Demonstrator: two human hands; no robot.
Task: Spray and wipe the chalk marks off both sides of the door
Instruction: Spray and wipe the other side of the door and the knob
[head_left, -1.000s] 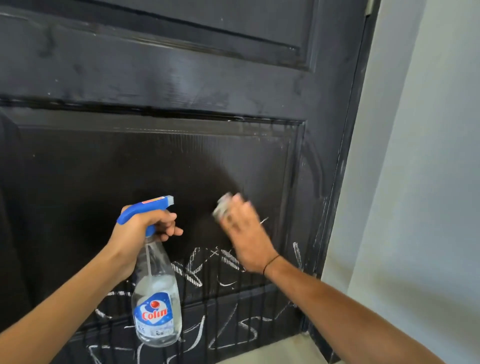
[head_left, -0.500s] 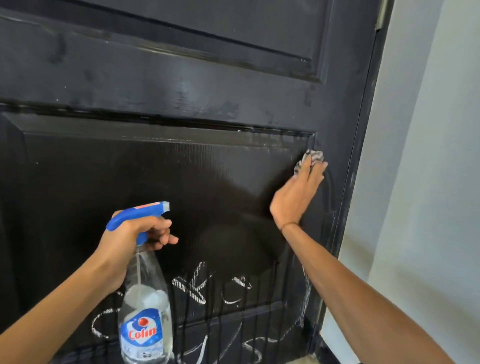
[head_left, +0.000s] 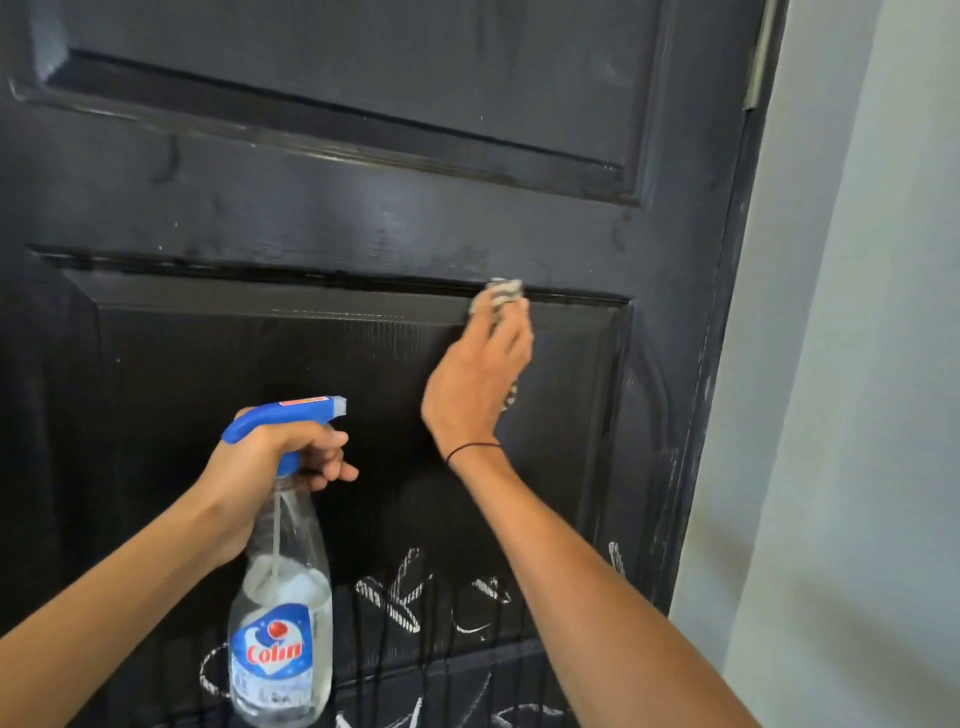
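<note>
Swept leftward from the right stile of half a second earlier, right hand (head_left: 480, 374) now up at the top moulding of the lower panel, fingers flattened over a crumpled cloth (head_left: 501, 292) and pressing it to the door (head_left: 363, 218); cloth peeking out just above the fingertips, a scrap showing below the palm; meant, by the look of it, the upper stretch of that panel nearly done; left hand (head_left: 270, 467) hung back as before, fingers clenched round the neck of the spray bottle (head_left: 283, 623), index curled by the trigger, nozzle aimed at the door, not touching it; looked dark and wet-glossy beneath the wiping fingers, no chalk there; chalk marks (head_left: 400, 597) left well below both hands, white scribbles streaked by dark runs of liquid; fainter smears down the right edge; this face only partly cleaned, other side unseen.
</note>
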